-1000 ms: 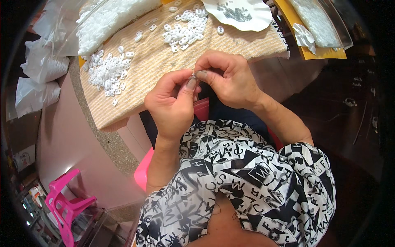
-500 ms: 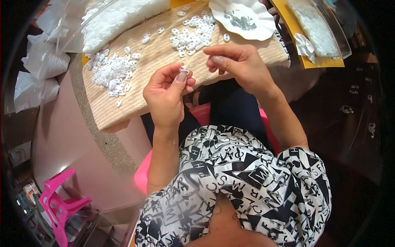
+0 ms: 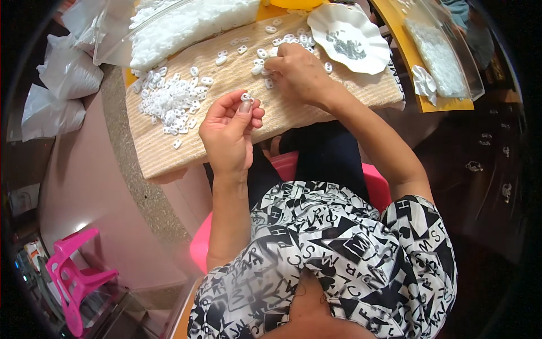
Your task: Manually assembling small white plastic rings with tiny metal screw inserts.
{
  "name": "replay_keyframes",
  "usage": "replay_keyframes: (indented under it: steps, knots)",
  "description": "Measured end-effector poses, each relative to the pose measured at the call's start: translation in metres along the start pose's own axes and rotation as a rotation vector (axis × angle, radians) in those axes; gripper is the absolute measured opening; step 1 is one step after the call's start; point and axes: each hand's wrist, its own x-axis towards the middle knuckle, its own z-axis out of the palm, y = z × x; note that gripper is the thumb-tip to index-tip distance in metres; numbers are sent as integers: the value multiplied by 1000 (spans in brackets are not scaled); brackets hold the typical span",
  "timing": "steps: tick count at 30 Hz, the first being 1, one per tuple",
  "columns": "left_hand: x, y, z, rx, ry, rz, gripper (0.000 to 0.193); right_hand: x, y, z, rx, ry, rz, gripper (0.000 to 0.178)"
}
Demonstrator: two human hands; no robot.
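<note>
My left hand (image 3: 228,130) pinches a small white plastic piece (image 3: 245,97) between thumb and forefinger, above the cloth's near edge. My right hand (image 3: 302,73) is down at the right pile of white oval pieces with holes (image 3: 262,53), its fingers curled together. What lies between those fingertips is hidden. To the left, a larger pile of small white plastic pieces (image 3: 169,101) spreads over the beige striped cloth (image 3: 231,76). Beyond my right hand sits a white scalloped dish (image 3: 370,42) with small dark grey bits (image 3: 347,48).
A clear bag of white pieces (image 3: 192,34) lies at the back left. On a yellow board (image 3: 454,105) at the right rest another clear bag (image 3: 437,59) and crumpled white paper (image 3: 423,83). White plastic bags (image 3: 53,116) and a pink stool (image 3: 76,271) stand at left.
My right hand has reached forward and left from above the cloth into the right pile. My left hand keeps its pinch on the white piece. The whole view has shifted slightly.
</note>
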Motion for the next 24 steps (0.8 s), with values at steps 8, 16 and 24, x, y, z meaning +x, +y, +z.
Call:
replay_keyframes:
  steps: [8, 16, 24]
  knots:
    - [-1, 0, 1, -18, -11, -42, 14, 10, -15, -3, 10, 1, 76, 13]
    - [-2, -1, 2, 7, -2, -67, 10, 7, -22, -6, 81, 8, 66, 10]
    - [0, -5, -1, 21, -24, -61, 9, 10, -22, -21, 264, -68, 102, 5]
